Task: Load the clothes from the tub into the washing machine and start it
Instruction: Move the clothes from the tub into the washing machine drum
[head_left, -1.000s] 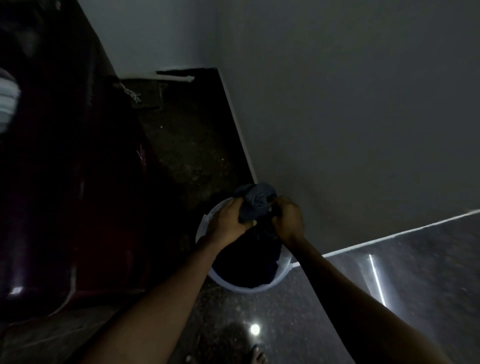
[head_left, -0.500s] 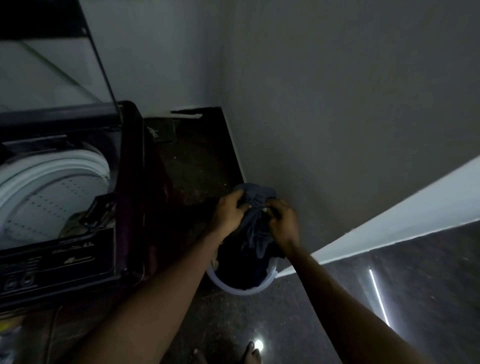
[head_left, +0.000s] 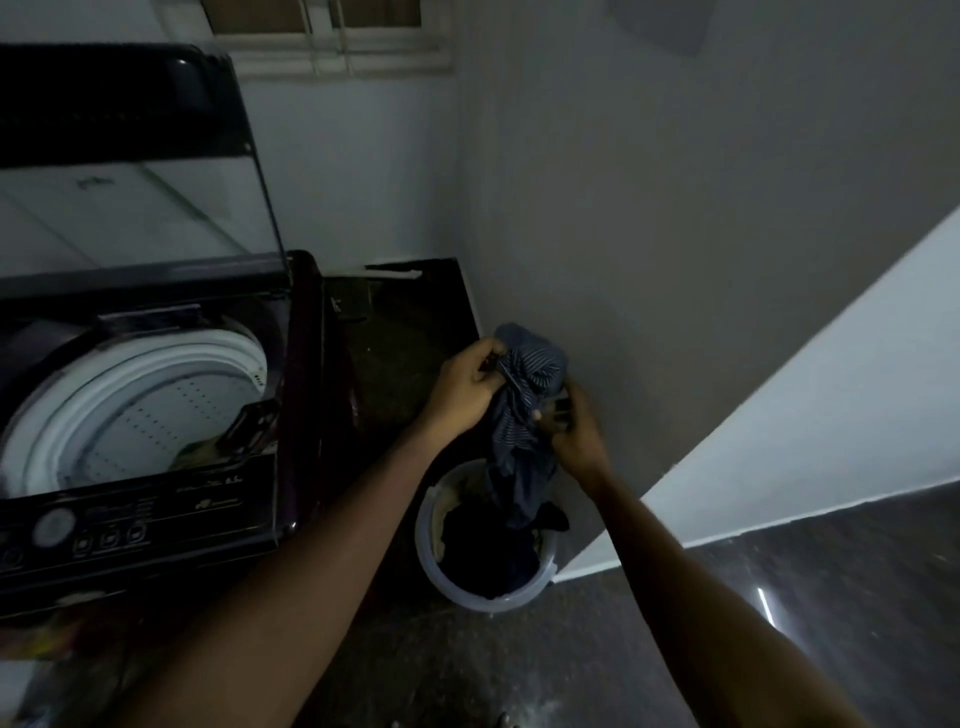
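Your left hand (head_left: 467, 387) and right hand (head_left: 574, 441) both grip the striped garment (head_left: 524, 400) lifted above the tub (head_left: 434, 566) at lower centre, so you're mid-transfer and should next swing it left over the open washing machine drum (head_left: 130, 395).

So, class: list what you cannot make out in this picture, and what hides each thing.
Head view:
Labels on the control panel: too dim and small to read.
The clothes in the tub: one dark heap, uncountable.
The striped garment: bunched between left hand and right hand, type unclear.
The washing machine: left side cut by frame edge.
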